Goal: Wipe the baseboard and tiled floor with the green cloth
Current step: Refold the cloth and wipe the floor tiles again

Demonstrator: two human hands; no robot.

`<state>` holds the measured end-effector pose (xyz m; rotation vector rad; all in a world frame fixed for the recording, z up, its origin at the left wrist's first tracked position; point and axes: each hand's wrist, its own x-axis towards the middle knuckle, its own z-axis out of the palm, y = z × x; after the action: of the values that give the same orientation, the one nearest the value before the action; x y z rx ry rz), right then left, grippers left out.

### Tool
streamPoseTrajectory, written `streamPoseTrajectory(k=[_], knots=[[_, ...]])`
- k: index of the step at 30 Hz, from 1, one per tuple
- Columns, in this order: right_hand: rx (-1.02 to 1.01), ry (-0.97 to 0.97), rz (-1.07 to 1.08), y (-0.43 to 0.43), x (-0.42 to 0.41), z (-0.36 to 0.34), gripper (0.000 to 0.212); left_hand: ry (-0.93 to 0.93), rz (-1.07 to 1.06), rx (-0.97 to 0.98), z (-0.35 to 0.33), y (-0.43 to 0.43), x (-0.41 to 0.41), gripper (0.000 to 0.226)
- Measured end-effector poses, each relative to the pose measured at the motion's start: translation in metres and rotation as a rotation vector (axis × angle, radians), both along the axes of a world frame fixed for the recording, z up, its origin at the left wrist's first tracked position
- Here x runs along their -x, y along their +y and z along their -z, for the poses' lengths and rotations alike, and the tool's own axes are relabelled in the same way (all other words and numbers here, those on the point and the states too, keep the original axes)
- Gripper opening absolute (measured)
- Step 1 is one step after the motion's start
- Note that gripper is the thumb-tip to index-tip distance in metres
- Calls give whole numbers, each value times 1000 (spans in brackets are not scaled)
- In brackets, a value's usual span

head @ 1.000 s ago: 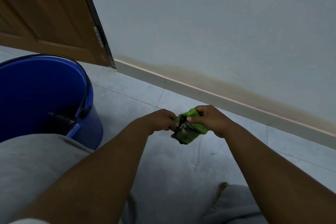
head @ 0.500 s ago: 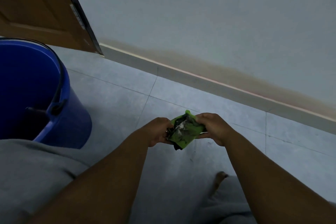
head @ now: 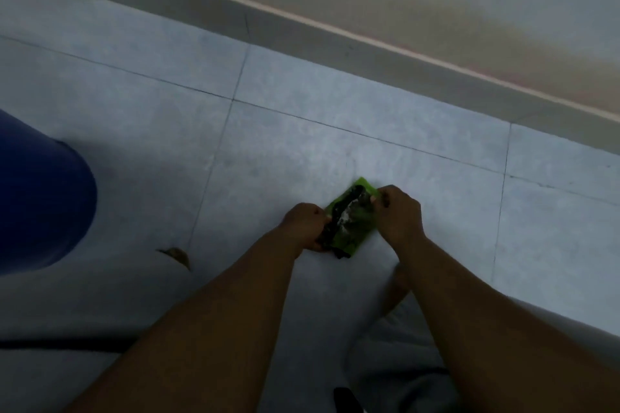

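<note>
In the head view, the left hand (head: 307, 226) and right hand (head: 399, 211) are both gripping the green cloth (head: 352, 221) with fingers closed, right of frame centre. The cloth, smeared dark and white, is sitting over the tiled floor (head: 302, 144), well apart from the baseboard (head: 369, 60) running diagonally across the upper frame. A blue bucket (head: 37, 198) is standing at the left edge.

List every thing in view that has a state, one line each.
Green cloth: folded small, soiled with dark and whitish grime, held between both hands.
Left hand: closed on the cloth's left edge.
Right hand: closed on its right edge.
Blue plastic bucket: standing on the floor, mostly out of frame.
Pale baseboard: discoloured wall above it.
</note>
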<state>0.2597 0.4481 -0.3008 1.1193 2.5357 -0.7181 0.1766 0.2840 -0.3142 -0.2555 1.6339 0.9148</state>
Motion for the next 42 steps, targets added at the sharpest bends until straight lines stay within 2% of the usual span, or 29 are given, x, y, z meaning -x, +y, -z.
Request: streamPoseTrajectory(k=[2,4,6,9,13,19,24,31,37,40,42], knots=[[-220,141,-60,-10,-10,-1,27,230,110,73,1,-5,0,41],[-352,185,-115,-24,-19,-1,40,521,260,217,-1,-17,5,49],[-301,147,-157,-42,-27,1,55,713,303,310,-2,-29,11,44],[-127,82,-131,-69,-29,10,81,911,297,311,4,-41,20,30],[-164,101,-95,-92,-29,15,90,1042,252,261,12,-49,17,21],[-153,70,-89,-90,-25,19,85,1100,221,281,20,-52,10,30],[-50,12,-139,-84,-14,23,83,1083,197,311,22,-50,16,34],[-52,-43,-213,-72,-25,28,74,1068,181,344,24,-50,23,39],[-123,-103,-30,-32,-54,31,73,1043,172,388,28,-50,30,44],[-134,-69,-61,-12,-16,32,72,1034,157,403,28,-50,32,48],[-129,2,-224,-24,6,34,73,1026,160,406,28,-49,30,50]])
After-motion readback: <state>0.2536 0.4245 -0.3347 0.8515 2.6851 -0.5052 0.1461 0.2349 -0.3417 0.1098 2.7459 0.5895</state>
